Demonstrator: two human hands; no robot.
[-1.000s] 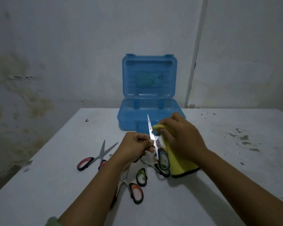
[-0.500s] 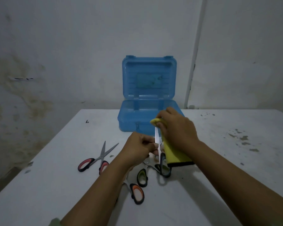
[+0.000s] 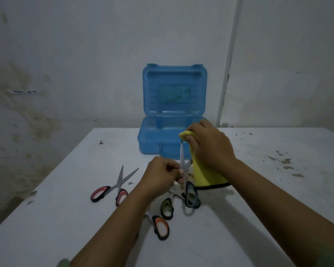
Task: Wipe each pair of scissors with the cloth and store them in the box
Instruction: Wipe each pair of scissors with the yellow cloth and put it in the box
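My left hand [image 3: 161, 175] grips a pair of scissors with a dark blue handle [image 3: 191, 194], blade pointing up. My right hand [image 3: 208, 145] pinches the yellow cloth [image 3: 204, 174] around the tip of that blade; the cloth hangs down to the table. The blue box [image 3: 152, 143] stands open behind my hands, lid upright. On the table lie red-handled scissors [image 3: 112, 189] to the left, and near my left wrist a green-handled pair [image 3: 167, 208] and an orange-handled pair [image 3: 160, 227], both partly hidden by my arm.
The white table [image 3: 66, 218] has dark stains at its right side [image 3: 283, 160]. A stained wall rises just behind the box, with a white pipe [image 3: 227, 74] running down it to the right.
My right hand has slid the cloth up along the blade, from near the handle to the tip. My left hand has held the scissors nearly still.
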